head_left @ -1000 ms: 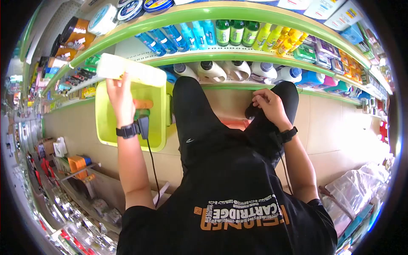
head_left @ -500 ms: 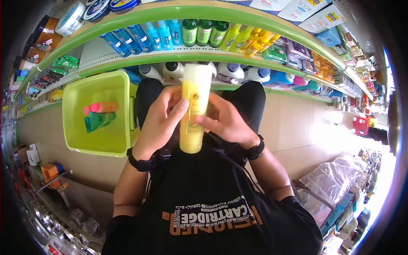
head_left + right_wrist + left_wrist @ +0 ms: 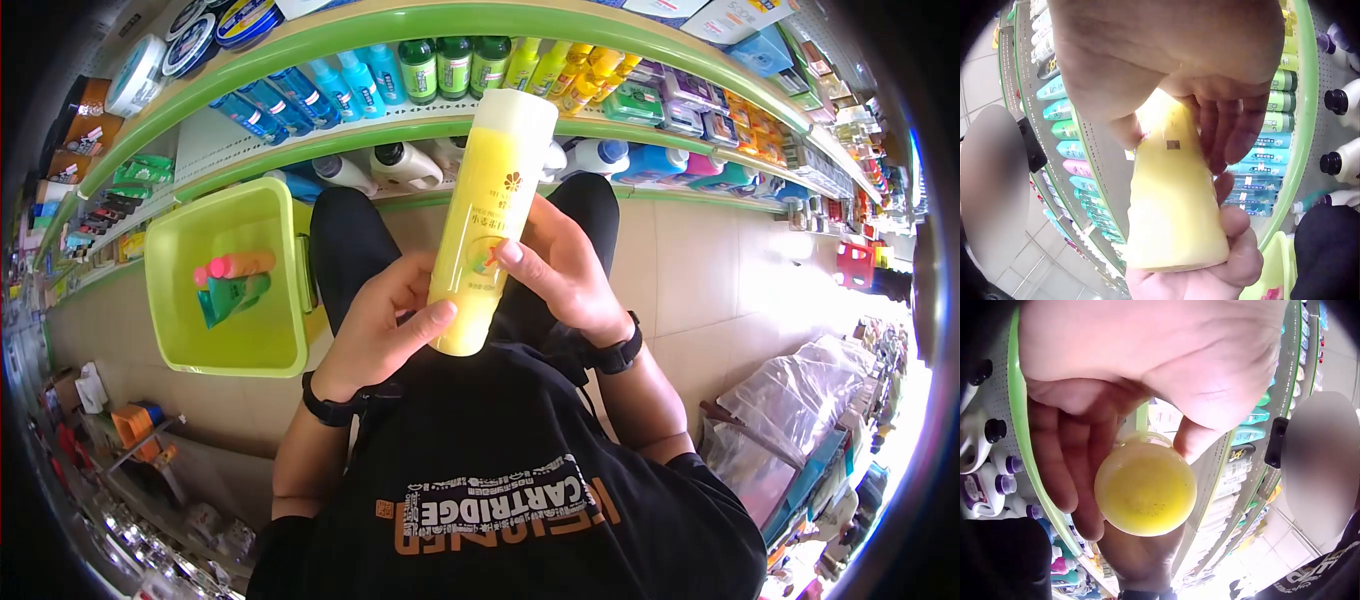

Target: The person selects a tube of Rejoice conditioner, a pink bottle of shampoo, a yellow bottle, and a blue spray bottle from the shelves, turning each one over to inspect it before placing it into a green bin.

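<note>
A yellow bottle (image 3: pixel 480 210) with a paler far end and a printed label is held tilted in front of the torso by both hands. The left hand (image 3: pixel 375 325) grips its near end, thumb on the front and fingers round the side. Farther up, the right hand (image 3: pixel 565 275) holds it from the other side, its thumb against the label. The left wrist view shows the round yellow end of the bottle (image 3: pixel 1145 490) with small lettering. In the right wrist view, fingers wrap both sides of the bottle (image 3: pixel 1172 206) and a small square code shows.
A yellow-green basket (image 3: pixel 215 345) stands on the floor at the left, holding a pink-orange item (image 3: pixel 245 263) and a green tube (image 3: pixel 238 297). Shelves ahead carry green bottles (image 3: pixel 453 70), blue bottles (image 3: pixel 290 95) and large white jugs (image 3: pixel 405 165). Plastic wrapping (image 3: pixel 790 400) lies at right.
The left hand brought the bottle from above the basket to the front of the body, where the right hand joined it. Since then the bottle has tilted right, bringing its label into clearer view.
</note>
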Available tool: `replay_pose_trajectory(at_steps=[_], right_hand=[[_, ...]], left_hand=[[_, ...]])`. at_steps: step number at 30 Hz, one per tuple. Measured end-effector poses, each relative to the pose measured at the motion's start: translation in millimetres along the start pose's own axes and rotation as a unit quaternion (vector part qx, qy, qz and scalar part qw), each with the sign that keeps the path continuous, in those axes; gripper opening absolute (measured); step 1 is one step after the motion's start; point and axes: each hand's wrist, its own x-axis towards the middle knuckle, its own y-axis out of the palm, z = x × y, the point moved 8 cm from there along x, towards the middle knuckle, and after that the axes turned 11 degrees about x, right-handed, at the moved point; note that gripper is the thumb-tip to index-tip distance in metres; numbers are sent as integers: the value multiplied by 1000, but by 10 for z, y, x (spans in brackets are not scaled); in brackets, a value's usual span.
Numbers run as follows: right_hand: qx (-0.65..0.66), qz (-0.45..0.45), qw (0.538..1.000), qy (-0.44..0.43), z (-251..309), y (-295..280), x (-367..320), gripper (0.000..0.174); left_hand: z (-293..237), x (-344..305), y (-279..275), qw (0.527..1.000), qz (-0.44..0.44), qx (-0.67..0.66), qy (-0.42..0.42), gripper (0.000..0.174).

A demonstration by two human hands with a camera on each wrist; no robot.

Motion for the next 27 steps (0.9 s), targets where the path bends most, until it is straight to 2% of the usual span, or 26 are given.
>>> replay_pose_trajectory(at_steps=[4, 6, 10, 12, 27], right_hand=[[12, 22, 1000, 5, -65, 27, -25, 60], [15, 21, 998, -49, -58, 92, -18, 66], [18, 42, 999, -13, -88, 89, -24, 69], [74, 42, 996, 9, -71, 122, -26, 70], [93, 31, 995, -5, -8, 189, -9, 70]], left_hand=[[24, 10, 67, 1000, -1, -28, 11, 51], [36, 9, 108, 1000, 18, 5, 4, 54], [31, -10, 120, 1000, 5, -8, -4, 55], [-47, -8, 92, 999, -21, 20, 26, 53], [-76, -46, 69, 992, -45, 96, 68, 52]])
